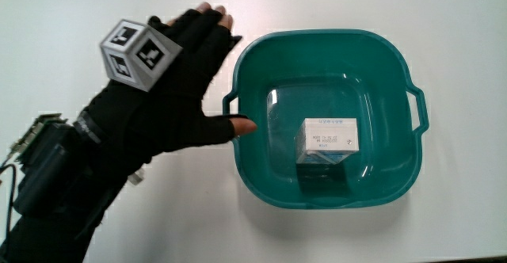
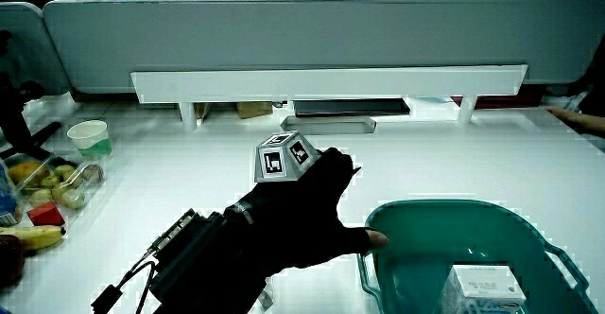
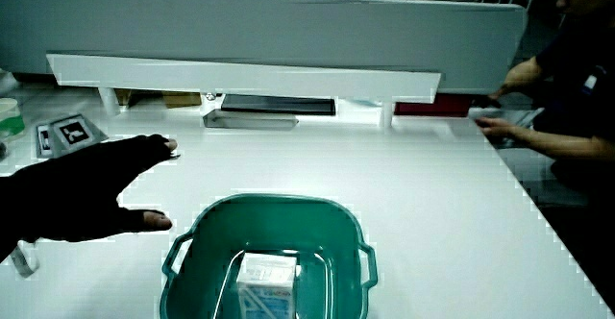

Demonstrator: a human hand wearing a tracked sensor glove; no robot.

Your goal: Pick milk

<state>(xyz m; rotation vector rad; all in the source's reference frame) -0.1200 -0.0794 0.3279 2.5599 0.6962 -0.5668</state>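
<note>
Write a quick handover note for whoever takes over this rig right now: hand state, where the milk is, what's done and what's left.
Hand: open, fingers spread, holding nothing, beside the green basin, thumb tip near the basin's handle.
Milk carton: standing inside the basin, on its floor, untouched; also seen in both side views.
Done: hand is at the basin.
Left: reach into the basin, close the fingers on the carton and lift it out.

The grip (image 1: 178, 97) wears a black fingertip-less glove bearing a grey cube (image 1: 139, 51) with black-and-white square markers.
</note>
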